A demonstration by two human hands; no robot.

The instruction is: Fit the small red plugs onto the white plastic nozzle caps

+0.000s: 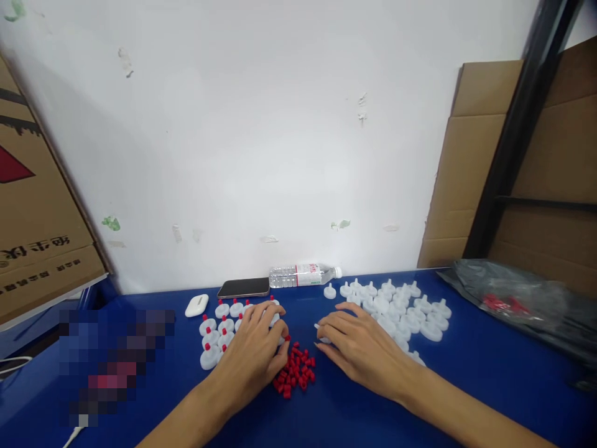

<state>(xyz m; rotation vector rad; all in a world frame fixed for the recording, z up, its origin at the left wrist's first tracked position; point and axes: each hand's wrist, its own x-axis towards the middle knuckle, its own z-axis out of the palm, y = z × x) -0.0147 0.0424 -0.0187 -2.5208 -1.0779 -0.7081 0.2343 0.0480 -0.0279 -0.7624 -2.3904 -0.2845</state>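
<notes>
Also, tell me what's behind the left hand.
Behind the left hand, red-tipped white caps and a dark-screened phone show. The hand partly covers some caps; whatever lies directly under the palm cannot be seen.

One bottle (pixel 305 275), one phone (pixel 244 287), one case (pixel 196 305), 20-plus lids (pixel 431 331), 20-plus red caps (pixel 293 373) (overlapping)

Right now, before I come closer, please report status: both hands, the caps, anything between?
Left hand: pinching red cap. Right hand: holding white spouted cap. Loose red caps piled between, nearer left.
</notes>
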